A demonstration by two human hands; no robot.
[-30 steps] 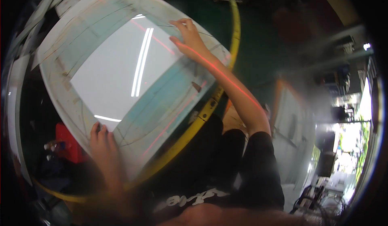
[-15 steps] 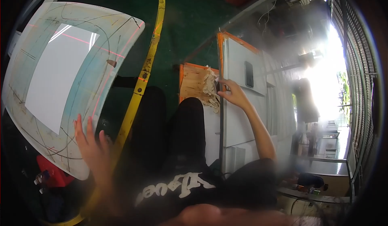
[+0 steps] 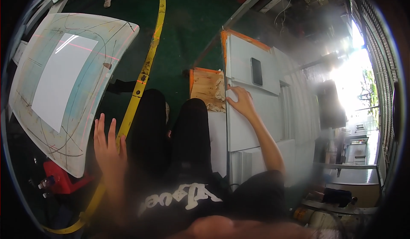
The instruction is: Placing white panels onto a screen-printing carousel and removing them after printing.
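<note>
- 2 hands are in play, and neither has closed on anything that I can see.
- Far left, a curved pale panel (image 3: 64, 89) sits tilted over the green floor (image 3: 188, 21); it has a white rectangle in its middle, a bluish band round that, dark pencil-like lines across it and thin red light lines near its top.
- Below its lower edge there is a red object (image 3: 60, 177), partly hidden, and I cannot tell what it is.
- The left hand (image 3: 107, 147) hovers just beside the panel's lower right edge, palm down, fingers spread and straight, holding nothing; whether a fingertip touches the panel I cannot tell.
- Beside that hand a yellow strip (image 3: 143, 74) with orange marks runs up the floor and curves away at top and bottom.
- Middle: the person's 2 black-trousered legs point up the picture.
- Right of the legs lies a worn wooden board (image 3: 205, 89) with an orange edge, chipped pale along its right side.
- The right hand (image 3: 241, 102) lies flat, fingers apart, on the stacked white panels (image 3: 250, 123), its fingertips at their left edge just beside the wooden board.
- 1 small dark rectangle (image 3: 256, 71) rests on the upper white panel, above that hand.
- As I judge it, the curved panel is let go or nearly so, and the white stack is only being touched: no grip, no lift yet.
</note>
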